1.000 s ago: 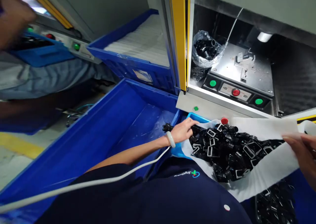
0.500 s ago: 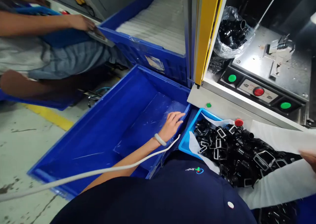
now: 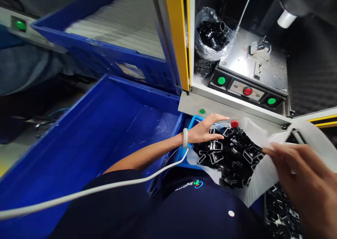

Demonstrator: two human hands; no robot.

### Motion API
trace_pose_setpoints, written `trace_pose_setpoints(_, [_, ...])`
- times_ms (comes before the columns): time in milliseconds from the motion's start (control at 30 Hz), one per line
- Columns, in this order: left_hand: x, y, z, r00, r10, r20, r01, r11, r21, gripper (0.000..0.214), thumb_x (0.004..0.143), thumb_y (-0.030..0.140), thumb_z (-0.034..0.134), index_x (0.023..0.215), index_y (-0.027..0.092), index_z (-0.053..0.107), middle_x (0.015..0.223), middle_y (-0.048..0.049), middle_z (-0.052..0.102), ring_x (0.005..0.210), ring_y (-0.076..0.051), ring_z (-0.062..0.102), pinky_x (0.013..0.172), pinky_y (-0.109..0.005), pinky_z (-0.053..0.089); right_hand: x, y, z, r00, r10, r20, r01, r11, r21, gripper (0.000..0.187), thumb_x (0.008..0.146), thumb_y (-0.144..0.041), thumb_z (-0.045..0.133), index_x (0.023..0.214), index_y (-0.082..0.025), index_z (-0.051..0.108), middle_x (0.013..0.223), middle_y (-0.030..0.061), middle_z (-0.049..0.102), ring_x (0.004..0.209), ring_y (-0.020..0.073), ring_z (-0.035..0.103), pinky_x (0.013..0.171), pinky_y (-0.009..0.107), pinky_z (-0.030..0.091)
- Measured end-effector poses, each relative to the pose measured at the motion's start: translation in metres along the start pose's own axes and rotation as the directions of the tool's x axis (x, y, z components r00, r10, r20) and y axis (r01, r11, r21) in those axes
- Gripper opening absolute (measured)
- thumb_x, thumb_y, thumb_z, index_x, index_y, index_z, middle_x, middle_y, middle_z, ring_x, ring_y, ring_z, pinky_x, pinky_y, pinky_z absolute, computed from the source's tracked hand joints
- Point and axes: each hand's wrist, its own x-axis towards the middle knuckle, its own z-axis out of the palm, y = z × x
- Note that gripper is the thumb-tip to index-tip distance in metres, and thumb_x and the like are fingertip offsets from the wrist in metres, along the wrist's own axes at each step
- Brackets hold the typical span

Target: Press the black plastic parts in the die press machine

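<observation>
Viewing through the head camera, I located the parts (image 3: 233, 158), a black heap including several pale rectangular frames. They lay on the white sheet (image 3: 263, 177), with the left end of the heap inside the tray (image 3: 195, 119). I could not tell how far the tray extended beneath.

Left hand (image 3: 206, 129): positioned over the left side of the heap, thumb and fingers spread wide, nothing gripped. I could not tell whether the fingertips contacted any part. A bangle (image 3: 185, 138) encircled the wrist; the cable (image 3: 105, 186) passed just below it.

Right hand (image 3: 302, 172): thumb and fingers pinched the sheet at the right side of the heap. I noted some blur there.

Panel: the red button (image 3: 234, 124) stood just behind the heap, with the green button (image 3: 202, 111) to its left.

Machine: the plate (image 3: 239, 53) carried the fixture (image 3: 259, 51). The clear bag (image 3: 205, 53), containing black pieces, sat beside the plate on its left.

Surroundings: the blue bin (image 3: 116, 112) lay left of the tray. Behind the bin, the crate (image 3: 94, 51) held a white stack (image 3: 123, 25).
</observation>
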Motion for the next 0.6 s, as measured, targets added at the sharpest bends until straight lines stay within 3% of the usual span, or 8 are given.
trace_pose_setpoints(67, [0.026, 0.016, 0.005, 0.994, 0.110, -0.018, -0.111, 0.991, -0.069, 0.071, 0.096, 0.032, 0.073, 0.160, 0.029, 0.045, 0.157, -0.0126, 0.054, 0.145, -0.032, 0.050, 0.122, -0.053, 0.042, 0.007, -0.018, 0.008, 0.989, -0.147, 0.000, 0.147, 0.989, 0.000, 0.034, 0.104, -0.017, 0.057, 0.135, -0.028, 0.064, 0.104, 0.0059, 0.076, 0.086, 0.0200, 0.073, 0.070, 0.030, 0.056])
trace_pose_setpoints(133, [0.049, 0.031, 0.012, 0.975, 0.222, -0.009, -0.222, 0.970, -0.099, 0.064, 0.096, 0.026, 0.070, 0.157, 0.029, 0.050, 0.161, -0.0112, 0.051, 0.148, -0.031, 0.047, 0.124, -0.052, 0.040, 0.015, -0.030, 0.017, 0.967, -0.252, -0.024, 0.252, 0.968, -0.017, 0.034, 0.103, -0.009, 0.054, 0.134, -0.020, 0.063, 0.096, 0.0067, 0.075, 0.083, 0.0197, 0.071, 0.069, 0.030, 0.054])
trace_pose_setpoints(267, [0.072, 0.038, 0.024, 0.946, 0.320, 0.055, -0.311, 0.941, -0.133, 0.020, 0.102, 0.025, 0.062, 0.111, 0.026, 0.079, 0.133, -0.0067, 0.074, 0.138, -0.027, 0.059, 0.122, -0.049, 0.041, 0.017, -0.037, 0.022, 0.960, -0.281, -0.013, 0.279, 0.956, -0.095, 0.034, 0.101, -0.001, 0.049, 0.127, -0.012, 0.066, 0.087, 0.0072, 0.073, 0.073, 0.0186, 0.067, 0.062, 0.030, 0.051])
trace_pose_setpoints(367, [0.074, 0.027, 0.028, 0.977, 0.215, 0.004, -0.209, 0.952, -0.222, 0.022, 0.102, 0.036, 0.063, 0.098, 0.023, 0.081, 0.109, -0.0074, 0.081, 0.118, -0.026, 0.071, 0.112, -0.045, 0.050, 0.007, -0.036, 0.012, 0.958, -0.287, 0.005, 0.287, 0.958, -0.013, 0.044, 0.098, 0.000, 0.049, 0.139, -0.009, 0.063, 0.095, 0.0090, 0.075, 0.081, 0.0194, 0.071, 0.072, 0.031, 0.057])
trace_pose_setpoints(467, [0.077, 0.012, 0.033, 0.993, 0.017, -0.113, -0.060, 0.919, -0.389, 0.031, 0.094, 0.050, 0.074, 0.096, 0.019, 0.082, 0.105, -0.0091, 0.082, 0.105, -0.026, 0.075, 0.100, -0.041, 0.057, -0.004, -0.039, 0.002, 0.933, -0.361, -0.016, 0.359, 0.922, 0.142, 0.042, 0.099, -0.005, 0.049, 0.138, -0.007, 0.065, 0.099, 0.0091, 0.077, 0.087, 0.0189, 0.073, 0.081, 0.029, 0.060])
trace_pose_setpoints(600, [0.089, -0.002, 0.044, 0.973, -0.172, -0.157, 0.046, 0.802, -0.595, 0.042, 0.083, 0.055, 0.084, 0.100, 0.016, 0.081, 0.105, -0.0089, 0.082, 0.104, -0.025, 0.075, 0.099, -0.040, 0.058, -0.024, -0.047, 0.006, 0.918, -0.395, -0.048, 0.394, 0.885, 0.249, 0.040, 0.098, -0.009, 0.051, 0.132, -0.011, 0.072, 0.096, 0.0067, 0.078, 0.087, 0.0176, 0.074, 0.078, 0.027, 0.063])
